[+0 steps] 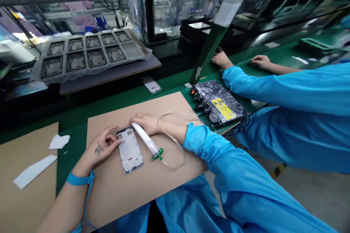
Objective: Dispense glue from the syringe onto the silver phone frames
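Observation:
A grey phone frame (130,151) lies flat on the brown board, its cutouts towards the far end. My left hand (101,146) is at its left edge, thumb tip on the frame, forefinger stretched near the top corner, thumb and forefinger apart. My right hand (146,123) is closed round a white dispensing syringe (146,139), tilted beside the frame's far right corner. Its tip and my right fingertips are partly hidden. A green cap (158,154) at its rear joins a clear tube (183,154) that loops right under my forearm.
Brown cardboard (153,185) covers the bench before me. A scuffed black control box (218,100) stands right. Behind are another phone part (151,84) and a tray (90,73) of dark frames. Paper scraps (35,171) lie left. A co-worker's sleeve (262,83) is close on the right.

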`<state>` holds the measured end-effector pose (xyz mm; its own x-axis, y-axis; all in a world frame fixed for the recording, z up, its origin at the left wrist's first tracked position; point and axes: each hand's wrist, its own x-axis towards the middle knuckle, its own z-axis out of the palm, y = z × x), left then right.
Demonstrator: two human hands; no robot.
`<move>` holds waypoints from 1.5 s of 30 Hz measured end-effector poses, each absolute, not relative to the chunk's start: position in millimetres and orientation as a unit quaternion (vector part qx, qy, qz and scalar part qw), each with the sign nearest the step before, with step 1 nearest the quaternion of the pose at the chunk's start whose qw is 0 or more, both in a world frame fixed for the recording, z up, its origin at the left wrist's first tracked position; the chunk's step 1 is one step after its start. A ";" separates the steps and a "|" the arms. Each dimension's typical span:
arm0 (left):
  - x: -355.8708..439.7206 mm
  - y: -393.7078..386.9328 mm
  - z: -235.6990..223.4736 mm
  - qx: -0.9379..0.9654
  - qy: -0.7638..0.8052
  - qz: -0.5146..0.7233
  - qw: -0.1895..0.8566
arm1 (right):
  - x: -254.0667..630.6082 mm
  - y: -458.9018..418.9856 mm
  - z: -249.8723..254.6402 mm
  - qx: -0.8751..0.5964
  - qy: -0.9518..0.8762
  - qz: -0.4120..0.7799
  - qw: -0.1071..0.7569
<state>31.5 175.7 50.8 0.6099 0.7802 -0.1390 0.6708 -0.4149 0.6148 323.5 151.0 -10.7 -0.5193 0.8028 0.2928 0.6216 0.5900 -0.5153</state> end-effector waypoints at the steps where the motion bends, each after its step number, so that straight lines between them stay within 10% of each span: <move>1: 30.7 176.9 48.4 0.834 0.445 0.094 0.312 | 323.6 150.3 -12.9 -0.417 -0.851 0.181 0.262; 12: 32.6 192.7 26.5 0.895 0.397 0.096 0.180 | 324.0 152.9 -17.0 -0.376 -0.852 0.214 0.294; 45: 37.6 161.9 6.0 0.910 0.281 0.160 0.259 | 306.7 88.3 -6.2 -0.484 -0.572 0.482 0.455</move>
